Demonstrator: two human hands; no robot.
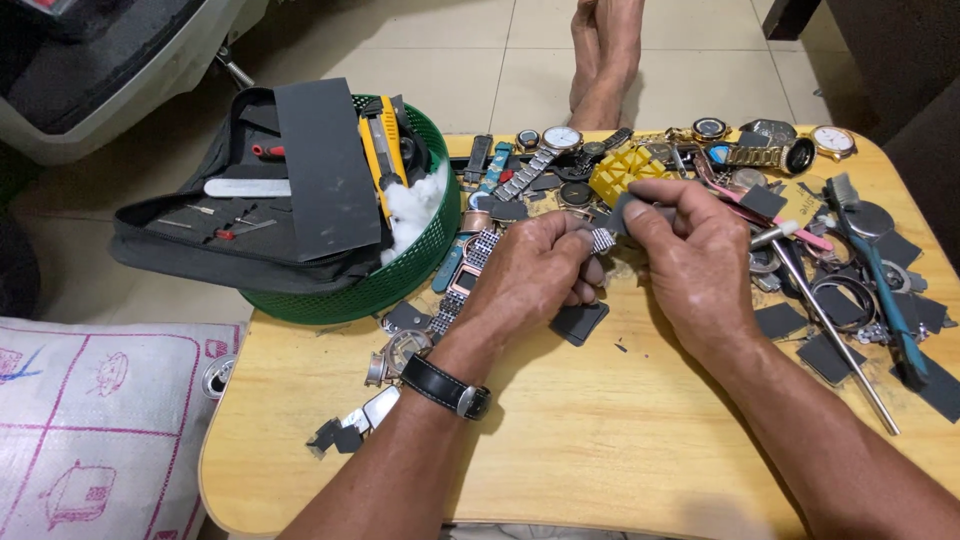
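Over my wooden desk [600,440], beside the green basket [400,275], my left hand [530,280] pinches a metal watch band [603,240] while my right hand [695,255] presses a small dark sandpaper piece [625,210] against it.

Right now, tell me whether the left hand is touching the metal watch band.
Touching. The head view shows the left hand with its fingers closed around the metal watch band, which sticks out beside the right hand.
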